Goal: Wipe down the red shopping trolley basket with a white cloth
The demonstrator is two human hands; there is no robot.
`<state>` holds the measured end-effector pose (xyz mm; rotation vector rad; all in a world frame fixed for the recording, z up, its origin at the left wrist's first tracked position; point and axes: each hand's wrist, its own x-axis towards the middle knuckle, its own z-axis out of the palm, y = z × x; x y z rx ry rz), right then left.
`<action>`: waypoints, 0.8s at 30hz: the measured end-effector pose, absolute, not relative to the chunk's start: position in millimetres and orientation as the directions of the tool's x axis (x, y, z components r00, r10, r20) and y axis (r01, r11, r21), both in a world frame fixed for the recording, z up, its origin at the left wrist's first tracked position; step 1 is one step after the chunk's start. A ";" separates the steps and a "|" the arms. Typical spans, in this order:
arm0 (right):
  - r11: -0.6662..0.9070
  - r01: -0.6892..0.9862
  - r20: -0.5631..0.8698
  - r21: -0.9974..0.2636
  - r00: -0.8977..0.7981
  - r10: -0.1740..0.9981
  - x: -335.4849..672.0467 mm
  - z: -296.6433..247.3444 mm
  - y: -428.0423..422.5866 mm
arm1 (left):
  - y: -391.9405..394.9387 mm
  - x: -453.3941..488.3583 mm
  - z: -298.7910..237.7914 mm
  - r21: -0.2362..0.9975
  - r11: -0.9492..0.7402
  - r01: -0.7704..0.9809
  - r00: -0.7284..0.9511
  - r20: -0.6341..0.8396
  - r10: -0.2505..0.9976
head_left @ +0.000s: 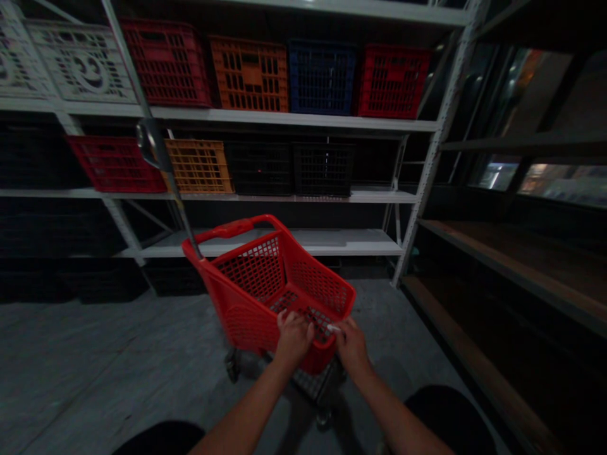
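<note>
Grey concrete floor (95,360) runs under you toward tall white steel shelving (284,117), and the whole aisle is dim. Your red plastic shopping cart (251,297) stands on that floor right in front of you, its long red handle (226,229) at the far end, pointing up and left toward the lowest shelf. Your left grip (294,338) sits on the near end of the cart, fingers curled down over the mesh of its basket. Your right grip (353,344) rests just beside it on the near corner of the rim, and a small white sliver (333,328) shows at its fingertips (too small to say what it is, and you can't tell whether it's pinched). A black wheel (232,365) shows under the cart's left side.

Behind the cart, a thin grey pole (164,170) crosses the view. Plastic crates fill the two upper shelves: white, red, orange, blue and red (392,82) on top, then red, orange (198,167) and two black (322,169) below. To your right, dark wooden shelves (545,284) run alongside the cart, with lit glass panes (554,183) behind them.
</note>
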<state>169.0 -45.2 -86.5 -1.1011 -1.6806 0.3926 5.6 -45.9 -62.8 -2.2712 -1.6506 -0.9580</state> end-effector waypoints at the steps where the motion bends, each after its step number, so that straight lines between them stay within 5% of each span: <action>1: 0.538 0.454 0.573 -0.710 -0.070 0.816 162.7 -89.1 -54.7 | -46.1 5.7 -63.3 0.225 -0.371 0.901 0.177 0.589 0.788; 8: 0.539 0.502 0.563 -0.676 -0.119 0.818 176.9 -89.3 -53.5 | -55.6 5.8 -66.0 0.216 -0.426 0.878 0.230 0.592 0.772; 16: 0.445 0.588 0.596 -0.676 0.082 0.799 227.0 -74.0 9.4 | -66.5 1.0 -63.3 0.226 -0.472 0.852 0.275 0.574 0.771; 24: 0.569 0.437 0.552 -0.697 -0.180 0.814 144.9 -92.5 -102.7 | -67.7 -10.6 -57.1 0.231 -0.491 0.840 0.307 0.543 0.782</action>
